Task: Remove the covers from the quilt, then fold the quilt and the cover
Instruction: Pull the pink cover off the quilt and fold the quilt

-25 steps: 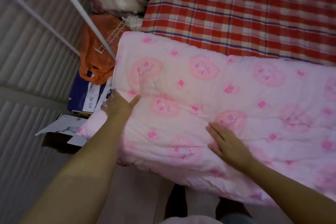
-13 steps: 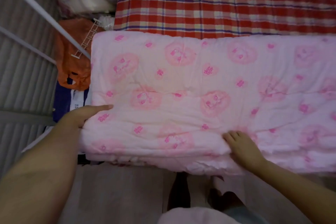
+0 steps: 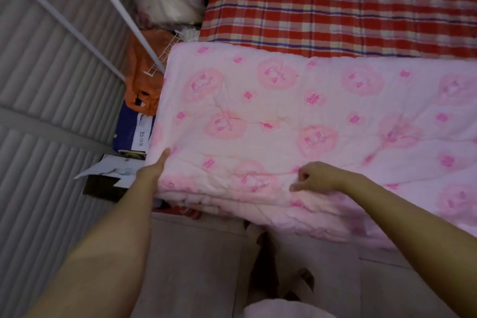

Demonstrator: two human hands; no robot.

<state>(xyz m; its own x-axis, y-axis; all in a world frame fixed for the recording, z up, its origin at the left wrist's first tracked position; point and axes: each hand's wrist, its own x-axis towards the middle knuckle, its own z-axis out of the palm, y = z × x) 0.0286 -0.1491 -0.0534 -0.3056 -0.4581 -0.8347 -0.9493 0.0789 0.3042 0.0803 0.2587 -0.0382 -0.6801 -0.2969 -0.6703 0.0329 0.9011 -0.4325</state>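
A pink quilt (image 3: pixel 296 116) with round pink prints lies folded in layers along the near edge of the bed. My left hand (image 3: pixel 152 173) holds its left end, thumb on top and fingers hidden underneath the layers. My right hand (image 3: pixel 312 177) rests on the near edge, fingers curled and pinching the top layer of the fabric. A red plaid sheet (image 3: pixel 348 2) covers the bed behind the quilt. No separate cover is in view.
Left of the bed are an orange bag (image 3: pixel 140 77), a blue box (image 3: pixel 134 131), a white bag (image 3: pixel 167 5) and an open cardboard box (image 3: pixel 108 178). A white metal frame (image 3: pixel 113 5) slants across a ribbed grey wall (image 3: pixel 46 85). Floor lies below.
My left hand has slid from on top of the quilt to grip its left end. My right hand has curled its flat fingers into a pinch on the near edge.
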